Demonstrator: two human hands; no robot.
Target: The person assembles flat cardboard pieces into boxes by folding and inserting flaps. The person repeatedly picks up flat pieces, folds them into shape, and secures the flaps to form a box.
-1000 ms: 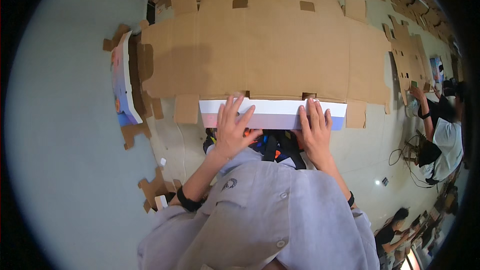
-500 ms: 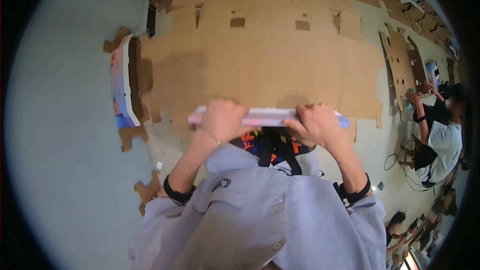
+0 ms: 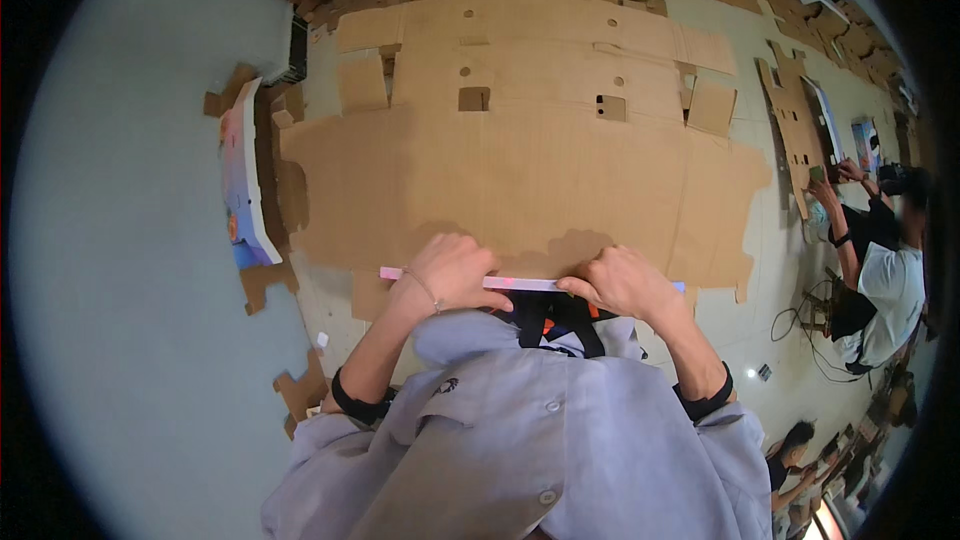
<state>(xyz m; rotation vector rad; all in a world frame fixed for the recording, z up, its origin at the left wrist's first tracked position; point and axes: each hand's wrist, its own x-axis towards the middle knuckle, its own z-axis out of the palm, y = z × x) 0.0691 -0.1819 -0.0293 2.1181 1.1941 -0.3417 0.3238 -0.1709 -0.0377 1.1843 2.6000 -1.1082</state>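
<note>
As your hands change from lying with fingers extended across the printed strip to curling over it, the work appears to pass from pressing to rolling or folding the near edge. Your left hand (image 3: 448, 272) and right hand (image 3: 622, 278) each pinch the narrow pink-to-lilac printed cardboard strip (image 3: 525, 285) between thumb and bent fingers; the fingertips are hidden, so you cannot tell how far they reach underneath. The strip lies along the near edge of the large flat brown corrugated cardboard sheet (image 3: 540, 180), just in front of your body, and now shows only a thin band where a broader white-and-coloured face showed a second ago.

Note that the two square cutouts, left (image 3: 474, 99) and right (image 3: 611, 107), stand lower in your view, while the white-edged pink-and-blue printed carton piece (image 3: 240, 175) at left shifts far less. The sheet thus seems drawn toward you, with both hands well apart and sharing the same edge.
</note>
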